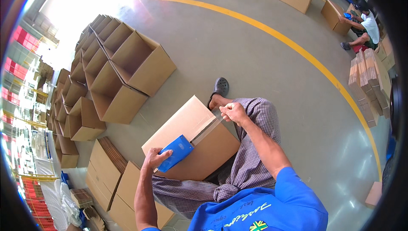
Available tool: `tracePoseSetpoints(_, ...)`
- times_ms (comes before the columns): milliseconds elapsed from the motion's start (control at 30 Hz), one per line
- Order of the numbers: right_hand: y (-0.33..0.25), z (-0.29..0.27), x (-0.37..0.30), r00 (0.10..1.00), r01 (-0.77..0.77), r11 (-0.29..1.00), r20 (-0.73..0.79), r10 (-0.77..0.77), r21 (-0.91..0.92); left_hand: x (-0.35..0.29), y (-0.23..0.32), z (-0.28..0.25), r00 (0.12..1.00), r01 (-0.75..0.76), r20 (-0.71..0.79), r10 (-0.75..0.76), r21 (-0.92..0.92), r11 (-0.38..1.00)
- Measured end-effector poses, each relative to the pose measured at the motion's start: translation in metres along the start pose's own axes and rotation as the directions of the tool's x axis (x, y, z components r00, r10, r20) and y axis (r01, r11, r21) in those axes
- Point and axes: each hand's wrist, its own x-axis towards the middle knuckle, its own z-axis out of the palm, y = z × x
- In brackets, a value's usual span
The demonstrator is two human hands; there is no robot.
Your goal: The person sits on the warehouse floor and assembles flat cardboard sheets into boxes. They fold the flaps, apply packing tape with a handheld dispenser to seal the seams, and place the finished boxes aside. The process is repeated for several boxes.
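Observation:
A brown cardboard box (208, 156) rests against my crossed legs, its flap seam facing up. My left hand (156, 158) is closed round a blue tape dispenser (177, 152), which lies over the left part of the seam. From the dispenser a strip of clear tape (208, 132) stretches along the seam to the box's far right edge. There my right hand (233, 113) pinches the free end of the tape between its fingertips, just off the box. A dark gap shows between the flaps beneath the strip.
Rows of open cardboard boxes (144, 71) stand to the left. Flattened cartons (104, 169) lie at the lower left, with another stack (367, 80) at the right. A yellow line (272, 27) curves across the grey floor. A seated person (369, 27) works on a box at the far right.

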Motion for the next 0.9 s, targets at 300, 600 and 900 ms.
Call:
tracePoseSetpoints(300,0.028,0.001,0.009,0.995,-0.053,0.998,-0.081,0.051,-0.022,0.008,0.003,0.032,0.995,0.040,-0.102,-0.023,0.172,0.984)
tracePoseSetpoints(600,0.089,0.022,0.037,0.977,-0.141,0.989,-0.165,0.134,-0.036,0.014,0.004,0.039,0.988,0.027,-0.153,-0.002,0.165,0.986)
tracePoseSetpoints(900,0.082,0.035,0.028,0.971,0.070,0.881,-0.171,-0.168,-0.467,0.015,-0.008,0.038,0.992,0.055,-0.124,-0.028,0.220,0.974)
